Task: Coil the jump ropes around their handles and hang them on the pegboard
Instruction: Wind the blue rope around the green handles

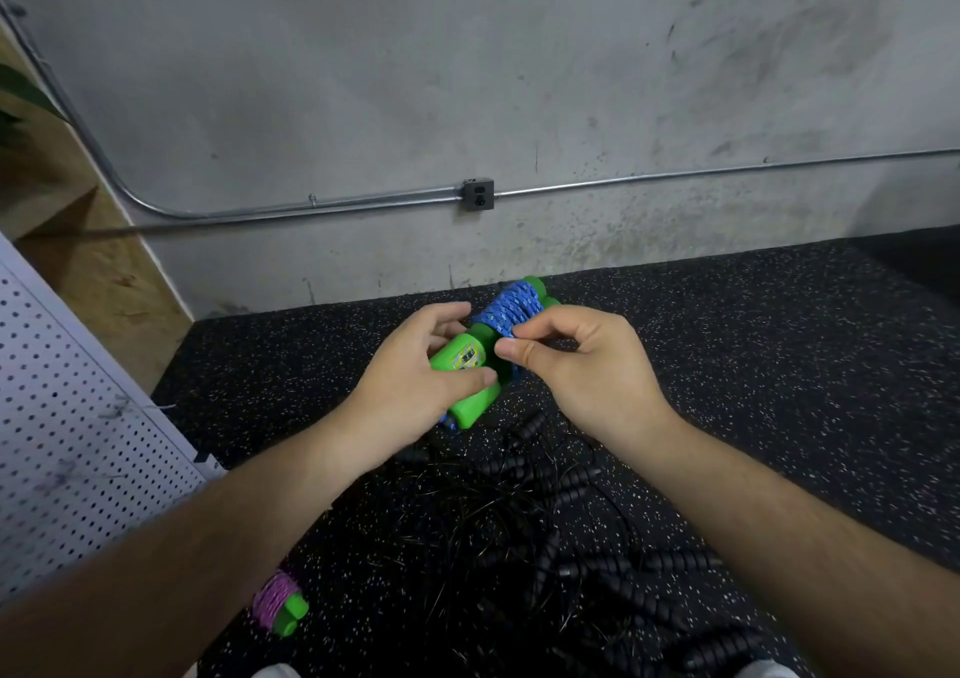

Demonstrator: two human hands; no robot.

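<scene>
1. Hands meet above the dark speckled floor (779, 365), both forearms bare, with one jump rope held between them
2. Left hand (410, 370) grips the pair of green handles (470, 407), thumb laid across the near one and fingers curled round the far side; a small counter window shows on the upper handle
3. Right hand (582, 365) pinches the blue rope (506, 311) between thumb and forefinger at the near edge of the coil, its other fingers curled in
4. That rope is wound in close turns around both handles, whose far ends poke out beyond the coil
5. Black jump ropes (571, 521) with ribbed handles lie in a tangled heap on the floor below the hands
6. A pink rope (275, 594), coiled on its own green handles, lies on the floor beside the left forearm
7. The white pegboard (78, 417) stands at the left edge, near a grey concrete wall (363, 79) carrying a metal conduit and an outlet box (478, 194)
</scene>
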